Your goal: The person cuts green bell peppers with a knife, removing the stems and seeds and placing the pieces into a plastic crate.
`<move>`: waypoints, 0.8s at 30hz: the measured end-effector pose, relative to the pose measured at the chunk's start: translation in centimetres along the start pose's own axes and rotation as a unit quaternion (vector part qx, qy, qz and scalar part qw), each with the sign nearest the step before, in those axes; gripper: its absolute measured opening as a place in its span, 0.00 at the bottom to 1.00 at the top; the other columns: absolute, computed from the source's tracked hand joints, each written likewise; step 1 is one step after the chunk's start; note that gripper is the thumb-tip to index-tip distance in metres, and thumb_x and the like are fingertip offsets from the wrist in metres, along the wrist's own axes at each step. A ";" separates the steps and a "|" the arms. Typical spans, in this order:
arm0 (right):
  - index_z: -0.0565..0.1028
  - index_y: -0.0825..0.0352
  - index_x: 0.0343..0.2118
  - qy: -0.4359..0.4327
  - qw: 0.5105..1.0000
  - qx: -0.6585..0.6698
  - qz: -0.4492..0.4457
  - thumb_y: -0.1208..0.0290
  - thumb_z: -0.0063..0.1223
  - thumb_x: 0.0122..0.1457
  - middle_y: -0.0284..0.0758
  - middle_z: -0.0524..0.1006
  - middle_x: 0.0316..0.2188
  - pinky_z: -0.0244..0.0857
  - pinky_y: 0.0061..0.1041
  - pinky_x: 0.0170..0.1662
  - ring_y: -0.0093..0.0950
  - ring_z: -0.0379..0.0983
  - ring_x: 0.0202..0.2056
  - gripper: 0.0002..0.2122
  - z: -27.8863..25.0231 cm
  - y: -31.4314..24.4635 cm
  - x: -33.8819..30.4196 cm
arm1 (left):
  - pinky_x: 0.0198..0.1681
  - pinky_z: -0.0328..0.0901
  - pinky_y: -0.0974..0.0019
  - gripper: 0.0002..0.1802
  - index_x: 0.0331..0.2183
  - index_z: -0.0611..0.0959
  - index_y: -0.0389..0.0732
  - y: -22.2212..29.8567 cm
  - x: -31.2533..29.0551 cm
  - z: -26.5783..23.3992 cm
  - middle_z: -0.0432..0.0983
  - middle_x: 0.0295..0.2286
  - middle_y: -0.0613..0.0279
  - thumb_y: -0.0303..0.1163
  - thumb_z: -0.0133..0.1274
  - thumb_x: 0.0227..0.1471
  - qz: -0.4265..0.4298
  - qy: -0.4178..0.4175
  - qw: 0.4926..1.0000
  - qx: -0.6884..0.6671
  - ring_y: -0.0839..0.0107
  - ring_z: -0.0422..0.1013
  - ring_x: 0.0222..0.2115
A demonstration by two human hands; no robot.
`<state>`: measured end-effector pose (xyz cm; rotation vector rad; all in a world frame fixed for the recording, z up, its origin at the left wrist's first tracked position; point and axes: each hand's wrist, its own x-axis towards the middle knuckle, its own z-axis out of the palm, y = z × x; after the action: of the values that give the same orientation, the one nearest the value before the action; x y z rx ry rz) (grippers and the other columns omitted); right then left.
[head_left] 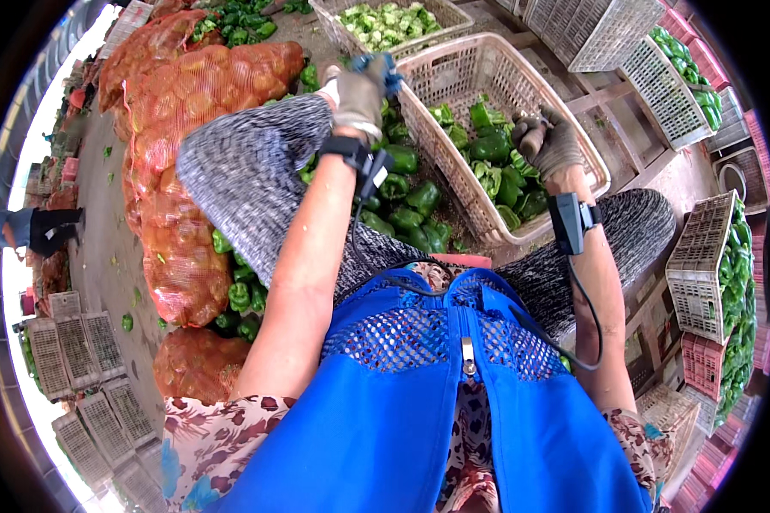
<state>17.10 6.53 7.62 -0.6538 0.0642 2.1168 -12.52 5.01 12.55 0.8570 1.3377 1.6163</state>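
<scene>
My left hand (359,98), in a grey-brown glove, is at the far left corner of a beige plastic crate (565,81). Its fingers are curled and blurred, and a blue patch (382,73) shows at them; I cannot tell what it is. Over the right side of the same crate, my right hand (556,145), also gloved, is closed, and whatever is in it is hidden. Green bell peppers (492,147) and paler cut pieces lie in the crate below it. More whole green peppers (419,198) are heaped between my left leg and the crate.
Orange mesh sacks (205,111) full of produce line my left. Another crate with pale green pieces (389,26) stands beyond. Crates of green peppers (734,291) are stacked at right on wooden pallets (603,98). Empty crates (77,350) and a person (38,229) are at far left.
</scene>
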 end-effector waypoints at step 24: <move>0.64 0.73 0.49 -0.078 0.997 -0.025 -0.008 0.67 0.42 0.63 0.42 0.68 0.36 0.62 0.21 0.28 0.20 0.62 0.24 0.16 0.5 3.6 -0.4 | 0.49 0.67 0.56 0.22 0.38 0.82 0.36 -23.7 -3.9 -7.1 0.74 0.43 0.40 0.45 0.52 0.49 -0.246 -0.172 0.711 0.636 0.48 0.71 0.46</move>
<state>14.26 4.26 7.58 -0.5152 -0.0802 2.1526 -13.04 0.27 -11.98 1.2862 2.0942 -0.1129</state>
